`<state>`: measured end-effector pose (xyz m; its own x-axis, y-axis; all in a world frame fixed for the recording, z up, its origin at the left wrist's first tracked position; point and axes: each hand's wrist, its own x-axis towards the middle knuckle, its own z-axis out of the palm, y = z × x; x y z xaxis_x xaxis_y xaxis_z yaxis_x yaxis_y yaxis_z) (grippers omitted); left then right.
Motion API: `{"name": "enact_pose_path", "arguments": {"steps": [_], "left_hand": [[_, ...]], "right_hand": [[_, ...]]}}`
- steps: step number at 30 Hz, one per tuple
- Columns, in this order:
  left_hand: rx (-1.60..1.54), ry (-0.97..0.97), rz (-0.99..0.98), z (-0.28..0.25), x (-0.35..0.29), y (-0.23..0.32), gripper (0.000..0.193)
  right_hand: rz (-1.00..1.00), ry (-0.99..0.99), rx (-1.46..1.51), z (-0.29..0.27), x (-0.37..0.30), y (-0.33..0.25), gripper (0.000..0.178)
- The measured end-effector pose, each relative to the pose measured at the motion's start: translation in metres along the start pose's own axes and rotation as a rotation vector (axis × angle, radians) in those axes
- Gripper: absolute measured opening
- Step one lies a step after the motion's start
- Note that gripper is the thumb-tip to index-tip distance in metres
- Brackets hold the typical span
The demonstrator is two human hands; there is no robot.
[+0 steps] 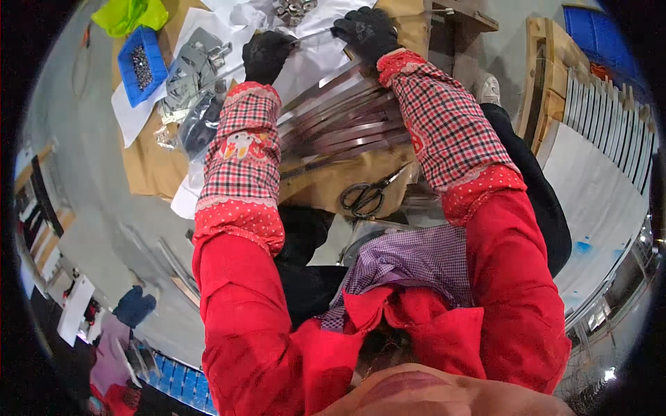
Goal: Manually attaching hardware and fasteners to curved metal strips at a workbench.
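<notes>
My left hand (267, 57), in a black glove, is closed at the far side of the work surface. My right hand (364, 33), gloved the same way, is closed a little farther off to the right. A thin, shiny metal strip (313, 37) runs between them, one end in each hand. Below it lies crumpled white paper (297, 69). A pile of long metal strips (340, 114) lies nearer to me, between my forearms. Black-handled scissors (363, 200) rest on brown cardboard in front of the pile. Small bent metal pieces (295, 10) sit beyond my hands.
Left of my hands are a blue bin (161, 68) of small metal fasteners, flat metal brackets (184, 80), a clear plastic bag (201, 123) with dark contents and a yellow-green bag (130, 15). Slatted white panels (603, 121) and a blue crate (602, 36) stand at right.
</notes>
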<state>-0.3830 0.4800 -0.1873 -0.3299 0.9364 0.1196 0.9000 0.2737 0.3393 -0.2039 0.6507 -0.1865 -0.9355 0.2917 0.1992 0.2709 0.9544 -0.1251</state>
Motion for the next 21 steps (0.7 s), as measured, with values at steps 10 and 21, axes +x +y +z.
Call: {"name": "enact_pose_path", "arguments": {"steps": [10, 21], "left_hand": [[0.092, -0.116, -0.115, -0.01, -0.004, 0.005, 0.021], [0.02, 0.15, 0.282, -0.073, -0.035, -0.008, 0.038]], "right_hand": [[-0.047, 0.151, 0.163, -0.011, -0.04, -0.028, 0.029], [-0.135, -0.126, 0.042, -0.024, -0.042, -0.086, 0.017]]}}
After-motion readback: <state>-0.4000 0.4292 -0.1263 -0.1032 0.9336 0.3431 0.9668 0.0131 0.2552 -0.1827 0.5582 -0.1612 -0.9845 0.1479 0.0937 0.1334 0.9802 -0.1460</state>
